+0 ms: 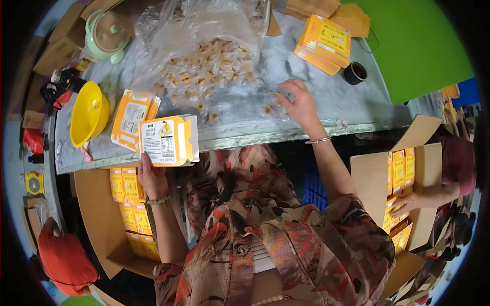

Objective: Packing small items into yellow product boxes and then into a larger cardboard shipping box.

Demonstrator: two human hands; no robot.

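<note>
Head view: yellow bowl and dark cup flank wrapped pieces.

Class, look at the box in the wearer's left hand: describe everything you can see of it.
The carton is a small box that looks like thin card, white with orange borders. Its face carries dark print, a yellow fruit picture and a table of small text. An orange-and-white part with a notched edge shows at its right. It is tilted slightly, printed face toward the camera, at the table's near edge. The left hand grips its lower left corner. Its contents cannot be seen.
</note>
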